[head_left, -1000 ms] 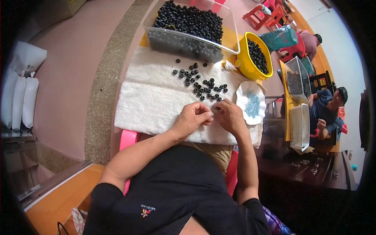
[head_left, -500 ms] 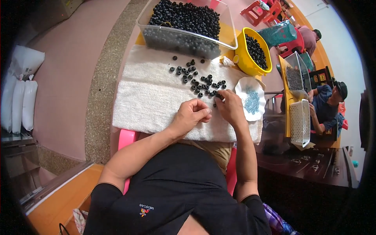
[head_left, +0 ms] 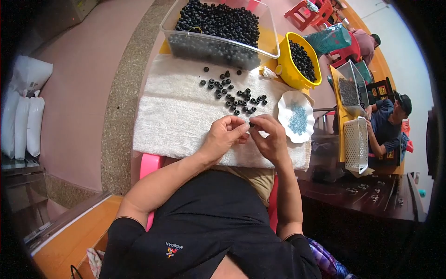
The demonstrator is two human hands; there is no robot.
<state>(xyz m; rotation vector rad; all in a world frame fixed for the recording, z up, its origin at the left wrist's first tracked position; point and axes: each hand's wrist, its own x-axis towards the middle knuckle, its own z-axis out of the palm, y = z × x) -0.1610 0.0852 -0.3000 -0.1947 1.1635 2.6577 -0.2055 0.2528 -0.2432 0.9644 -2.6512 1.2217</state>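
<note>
I see a dark, round bead (head_left: pixel 252 124) pinched in the right hand (head_left: pixel 271 135), just beside the left hand (head_left: pixel 225 136), whose fingertips press together (on what, I can't tell). Towel (head_left: pixel 172 123) spreads left of them; a wavy-rimmed plate (head_left: pixel 284 110) sits just right.

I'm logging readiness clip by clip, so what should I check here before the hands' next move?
1. Small dark round piece at the fingers of the right hand: ok, visible.
2. Anything held by the left hand: cannot tell; its fingers hide it.
3. Loose round black beads lying on the white cloth towel: ok.
4. White scalloped dish upright beside the right hand: ok.
5. Yellow plastic basin upright, apart from both hands: ok.
</note>
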